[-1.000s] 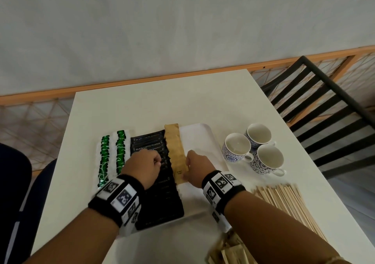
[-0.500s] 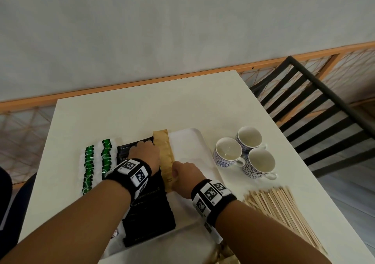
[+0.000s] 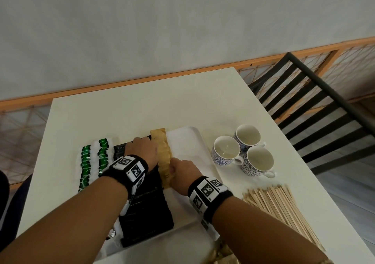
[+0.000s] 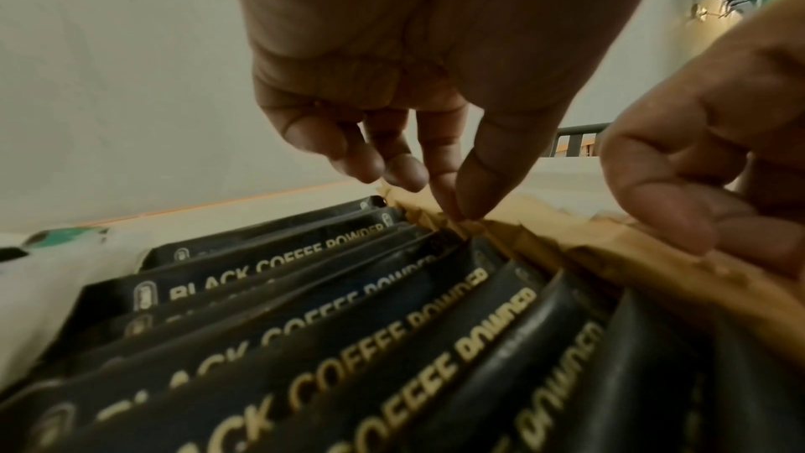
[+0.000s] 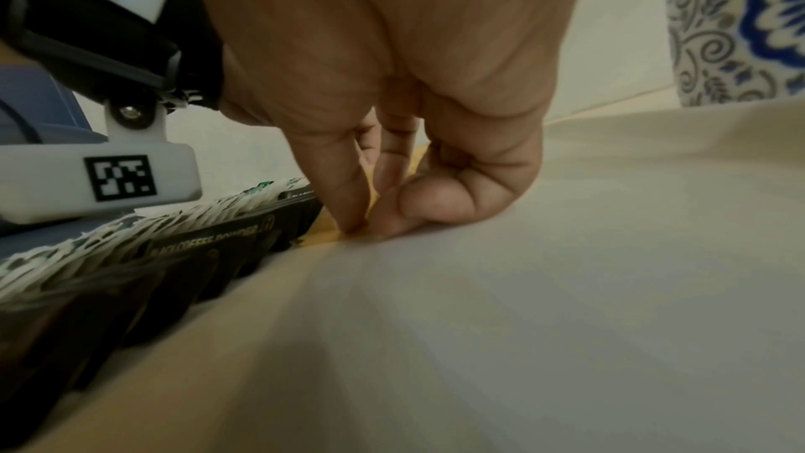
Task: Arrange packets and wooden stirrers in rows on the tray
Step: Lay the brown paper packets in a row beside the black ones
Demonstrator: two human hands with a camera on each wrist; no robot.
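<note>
Both hands work on the brown packets (image 3: 164, 156), a thin overlapping row that lies on the white tray (image 3: 190, 141) just to the right of the black coffee packets (image 3: 146, 213). The left hand (image 3: 142, 152) reaches over the black row; its fingers (image 4: 440, 185) come down together, tips touching the brown row's inner edge near the far end, seemingly to keep that edge from sliding into the black packets. The right hand (image 3: 183, 175) sits on the bare tray side, nearer the person, its fingers (image 5: 348, 198) curled and pressed tip-down against the row's outer edge, so the two hands squeeze the row straight between them. Left of the left fingers lie the green-and-white packets (image 3: 95, 162), already lined up. The wooden stirrers (image 3: 284, 209) lie on the desk (image 3: 142, 111) well to the right of the right fingers, not yet on the tray, behind them three cups (image 3: 243, 152).
</note>
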